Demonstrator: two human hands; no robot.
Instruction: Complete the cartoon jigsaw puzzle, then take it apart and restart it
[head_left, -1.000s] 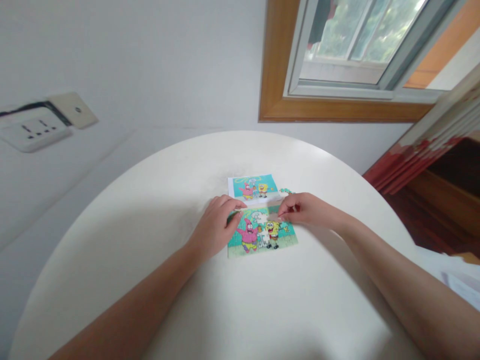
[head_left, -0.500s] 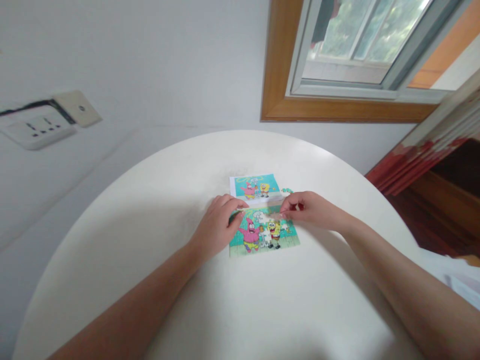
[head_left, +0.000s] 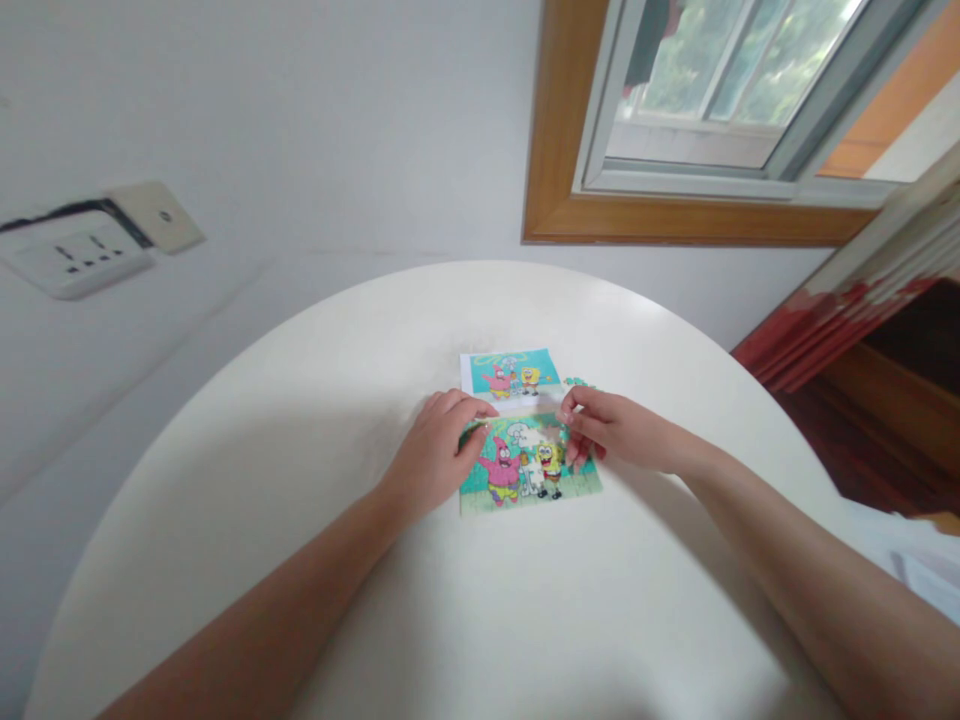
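Observation:
A small cartoon jigsaw puzzle (head_left: 525, 470) lies flat in the middle of the round white table (head_left: 315, 420). My left hand (head_left: 435, 450) rests on the puzzle's left edge, fingers curled over its upper left corner. My right hand (head_left: 611, 428) lies on the puzzle's upper right part, fingertips pressing on the pieces there; whether it holds a piece cannot be told. Just behind the puzzle lies a reference picture card (head_left: 512, 377) with the same cartoon. A few loose green pieces (head_left: 576, 382) sit beside the card, just beyond my right hand.
The table stands against a white wall with a power socket (head_left: 71, 255) at the left. A wood-framed window (head_left: 675, 130) is above the table's far right. A red-and-white curtain (head_left: 855, 300) hangs at the right, over dark wooden furniture.
My right hand has shifted slightly left and down onto the puzzle, its fingers spreading from a pinch to press flat. My left hand has stayed in place.

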